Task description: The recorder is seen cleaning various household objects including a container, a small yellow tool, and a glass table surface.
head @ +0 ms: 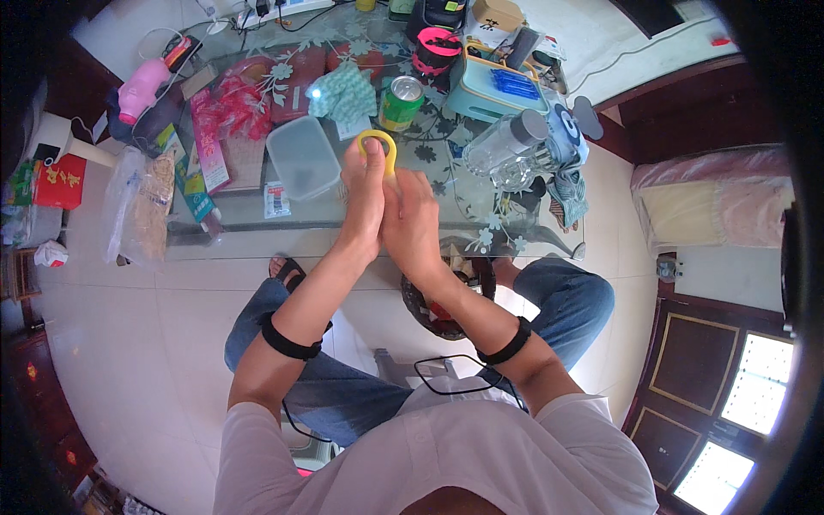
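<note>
Both hands meet over the front of a glass-topped table (444,215). My left hand (364,206) grips a yellow plastic ring handle (388,143), its thumb lying across the loop. Pressed against the left palm, my right hand (412,222) has its fingers curled around the lower part of the same yellow piece. Whatever extends below the ring is hidden between the hands. Just left of them lies a translucent plastic container (302,158). A green drink can (401,104) stands beyond, beside a crumpled teal textured cloth (344,96).
Toward the right are a clear bottle (499,145) and a light-blue basket (483,96). Red plastic bags (241,106), a pink box (209,141) and a small sachet (277,199) lie on the left. Below the table edge, a dark waste basket (450,328) stands between the knees.
</note>
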A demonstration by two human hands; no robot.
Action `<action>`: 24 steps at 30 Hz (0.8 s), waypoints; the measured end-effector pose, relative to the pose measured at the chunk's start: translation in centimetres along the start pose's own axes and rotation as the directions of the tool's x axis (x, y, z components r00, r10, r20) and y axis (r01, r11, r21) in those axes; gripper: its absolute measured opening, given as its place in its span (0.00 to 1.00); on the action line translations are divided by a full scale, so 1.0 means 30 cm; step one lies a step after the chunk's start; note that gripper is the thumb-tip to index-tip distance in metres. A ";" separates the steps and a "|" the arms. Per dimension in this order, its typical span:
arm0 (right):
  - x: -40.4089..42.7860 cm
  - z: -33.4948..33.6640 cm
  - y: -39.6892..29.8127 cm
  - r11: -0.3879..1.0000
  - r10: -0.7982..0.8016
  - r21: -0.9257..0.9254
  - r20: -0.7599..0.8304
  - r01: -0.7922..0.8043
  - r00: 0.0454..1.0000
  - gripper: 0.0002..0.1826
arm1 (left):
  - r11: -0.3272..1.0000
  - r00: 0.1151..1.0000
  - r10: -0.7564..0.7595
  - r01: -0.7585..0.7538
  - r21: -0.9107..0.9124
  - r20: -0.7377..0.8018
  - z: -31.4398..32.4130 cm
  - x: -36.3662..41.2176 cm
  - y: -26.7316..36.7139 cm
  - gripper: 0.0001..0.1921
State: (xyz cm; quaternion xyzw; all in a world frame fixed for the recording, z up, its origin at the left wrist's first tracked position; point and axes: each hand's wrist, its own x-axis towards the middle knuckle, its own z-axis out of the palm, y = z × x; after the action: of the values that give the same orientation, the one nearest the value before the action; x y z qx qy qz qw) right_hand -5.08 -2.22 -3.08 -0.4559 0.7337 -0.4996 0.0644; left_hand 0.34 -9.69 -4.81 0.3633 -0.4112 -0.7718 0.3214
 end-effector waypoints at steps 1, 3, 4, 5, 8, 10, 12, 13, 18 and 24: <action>0.004 -0.005 0.022 0.984 -0.105 -0.138 0.040 0.109 0.994 0.08 | 0.999 0.997 -0.004 0.008 -0.049 0.077 0.010 -0.010 0.017 0.36; 0.002 -0.015 0.040 0.984 -0.118 -0.127 0.060 0.125 0.991 0.08 | 0.999 0.992 0.002 0.003 -0.040 0.128 -0.005 -0.013 0.049 0.34; 0.005 -0.019 0.040 0.984 -0.133 -0.112 0.081 0.142 0.988 0.08 | 1.000 0.985 0.010 -0.005 -0.028 0.174 -0.016 -0.013 0.059 0.33; 0.002 -0.033 0.037 0.984 -0.134 -0.111 0.081 0.143 0.988 0.08 | 1.000 0.985 0.011 -0.006 -0.028 0.173 -0.018 -0.011 0.061 0.33; -0.005 -0.088 -0.010 0.974 0.208 0.012 0.350 -0.226 0.913 0.06 | 0.978 0.994 -0.069 0.084 -0.192 0.080 -0.028 -0.005 0.056 0.26; -0.025 -0.108 0.027 0.808 0.419 0.160 0.521 -0.567 0.744 0.07 | 0.963 0.997 -0.038 0.055 -0.263 0.067 -0.051 0.044 0.068 0.25; -0.065 -0.125 0.022 0.795 0.389 0.223 0.528 -0.565 0.755 0.08 | 0.950 0.999 -0.041 0.036 -0.309 -0.010 -0.063 0.051 0.109 0.23; -0.081 -0.133 0.021 0.776 0.358 0.287 0.533 -0.562 0.767 0.09 | 0.949 0.999 -0.041 0.036 -0.313 -0.007 -0.061 0.049 0.106 0.23; -0.021 -0.238 0.027 0.961 0.233 0.085 0.276 -0.265 0.933 0.11 | 0.998 0.982 0.016 -0.026 0.050 0.189 -0.065 0.040 0.128 0.26; 0.169 -0.401 -0.095 0.996 -0.016 -0.080 0.337 0.046 0.941 0.12 | 0.776 0.768 0.114 -0.465 0.427 0.630 -0.015 -0.037 0.145 0.26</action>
State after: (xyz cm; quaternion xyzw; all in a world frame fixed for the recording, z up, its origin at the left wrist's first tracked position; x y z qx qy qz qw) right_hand -12.89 1.94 6.92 -0.5483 0.7257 -0.3832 0.1611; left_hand 2.14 -10.97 -0.89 0.1213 -0.7486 -0.6257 0.1824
